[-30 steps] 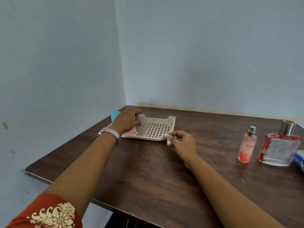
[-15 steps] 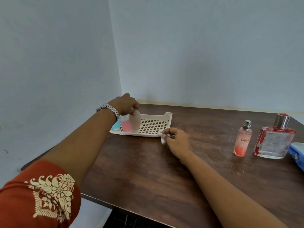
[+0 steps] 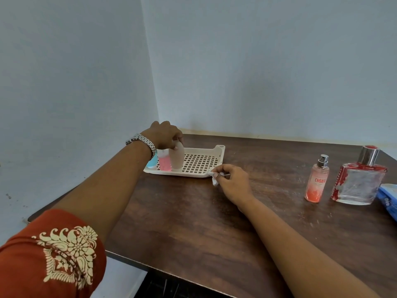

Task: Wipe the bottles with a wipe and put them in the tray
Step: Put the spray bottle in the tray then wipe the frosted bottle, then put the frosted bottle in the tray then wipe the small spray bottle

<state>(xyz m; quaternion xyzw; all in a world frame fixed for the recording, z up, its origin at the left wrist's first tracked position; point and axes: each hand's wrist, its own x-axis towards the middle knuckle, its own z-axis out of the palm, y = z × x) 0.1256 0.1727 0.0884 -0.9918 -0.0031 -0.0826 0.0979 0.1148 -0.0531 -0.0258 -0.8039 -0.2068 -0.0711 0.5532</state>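
— What is held by the left hand [image 3: 164, 135]?

— The top of a beige bottle [image 3: 177, 158] is gripped from above. The fingers [image 3: 178, 140] are curled round it, and the bottle is kept upright below them, with its base on the grid of the tray [image 3: 219, 150].

— Is anything else seen near those fingers?

— A pink bottle [image 3: 164, 163] is stood just beside the beige one, on the wrist side, and a blue bottle [image 3: 153, 162] is partly hidden past it, under the watch [image 3: 142, 141]. All three are lined up at the tray's left end. It cannot be told whether they touch.

— And the right hand [image 3: 233, 182]?

— A crumpled white wipe [image 3: 214, 179] is pinched between thumb and bent fingers [image 3: 221, 169]. The hand is rested on the desk [image 3: 193, 222], with the fingertips just at the tray's near right corner.

— Where are the other bottles found?

— Well apart from both hands, out to the right of the right hand's fingers. A slim spray bottle [image 3: 316, 181] with orange-pink liquid is stood on the desk, and a square glass bottle [image 3: 356, 183] with a silver cap is placed just beyond it. A blue packet [image 3: 388, 198] is cut off by the edge next to that.

— Anything worn?

— An orange sleeve [image 3: 53, 254] with a cream print is seen on the left arm.
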